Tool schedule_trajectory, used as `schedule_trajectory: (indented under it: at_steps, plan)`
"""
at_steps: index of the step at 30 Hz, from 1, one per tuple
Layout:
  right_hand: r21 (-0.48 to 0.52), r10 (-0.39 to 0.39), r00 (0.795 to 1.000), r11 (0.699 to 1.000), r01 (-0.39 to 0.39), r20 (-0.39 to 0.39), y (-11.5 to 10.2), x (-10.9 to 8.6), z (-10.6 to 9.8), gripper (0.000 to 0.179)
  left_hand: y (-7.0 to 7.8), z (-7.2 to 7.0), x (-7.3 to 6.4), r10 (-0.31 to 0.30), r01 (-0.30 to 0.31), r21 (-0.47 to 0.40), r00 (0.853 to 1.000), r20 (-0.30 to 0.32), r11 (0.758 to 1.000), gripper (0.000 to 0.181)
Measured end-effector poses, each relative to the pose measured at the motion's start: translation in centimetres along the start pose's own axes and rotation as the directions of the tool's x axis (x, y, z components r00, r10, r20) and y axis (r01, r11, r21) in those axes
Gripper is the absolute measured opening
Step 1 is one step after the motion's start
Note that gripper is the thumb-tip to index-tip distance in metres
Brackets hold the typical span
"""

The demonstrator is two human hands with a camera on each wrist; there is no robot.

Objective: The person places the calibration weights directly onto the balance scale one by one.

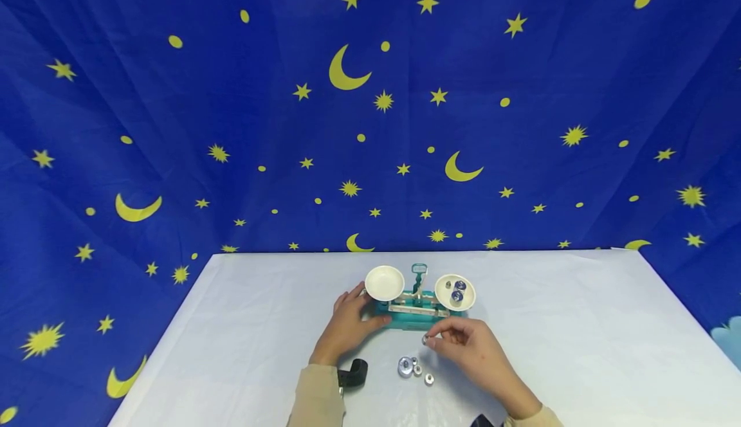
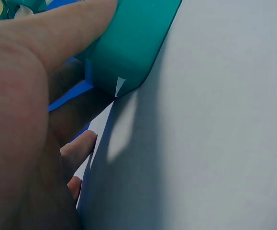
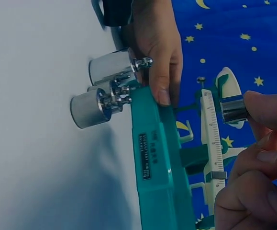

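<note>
A teal balance scale [image 1: 412,319] stands on the table with a white pan at each end. My left hand [image 1: 346,328] grips the left end of its base, thumb [image 2: 76,24] on the front face and other fingers behind. Between thumb and fingertips, my right hand [image 1: 479,357] pinches a small metal weight [image 3: 234,110] in front of the base's right part. The left pan [image 1: 384,283] holds nothing. In the right pan [image 1: 471,297] sit two larger silver weights [image 1: 457,296] and a tiny one [image 1: 448,284]. The ruled beam [image 3: 212,129] carries a small slider.
Several knobbed metal weights, among them a large weight [image 1: 405,367] and a smaller weight [image 1: 429,379], stand on the white table [image 1: 260,350] in front of the scale. A blue curtain [image 1: 260,125] with yellow stars and moons hangs behind the table.
</note>
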State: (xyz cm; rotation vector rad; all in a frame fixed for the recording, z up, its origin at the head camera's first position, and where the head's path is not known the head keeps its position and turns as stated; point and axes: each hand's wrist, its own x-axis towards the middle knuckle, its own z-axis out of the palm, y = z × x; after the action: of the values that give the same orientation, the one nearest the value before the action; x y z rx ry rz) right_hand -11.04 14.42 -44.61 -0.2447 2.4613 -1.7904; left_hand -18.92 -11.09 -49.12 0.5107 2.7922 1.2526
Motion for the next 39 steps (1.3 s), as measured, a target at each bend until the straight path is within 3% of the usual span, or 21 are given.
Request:
schedule_trajectory:
  at_steps: [19, 27, 39]
  plan:
    - [-0.007, -0.025, 0.999, 1.000, 0.025, -0.032, -0.9, 0.7, 0.0, 0.012, 0.1, 0.0, 0.0, -0.007, 0.007, 0.003, 1.000, -0.001, 1.000, 0.070]
    - [-0.014, 0.019, 0.994, 1.000, -0.021, -0.112, -1.4, 0.9, 0.1, 0.009, 0.0, 0.0, 0.0, 0.008, -0.008, 0.005, 1.000, -0.003, 1.000, 0.069]
    - [-0.078, -0.015, 0.975, 0.997, -0.002, -0.220, -1.7, 1.2, 0.3, 0.011, -0.1, 0.0, 0.0, 0.021, -0.021, -0.001, 1.000, 0.000, 1.000, 0.069]
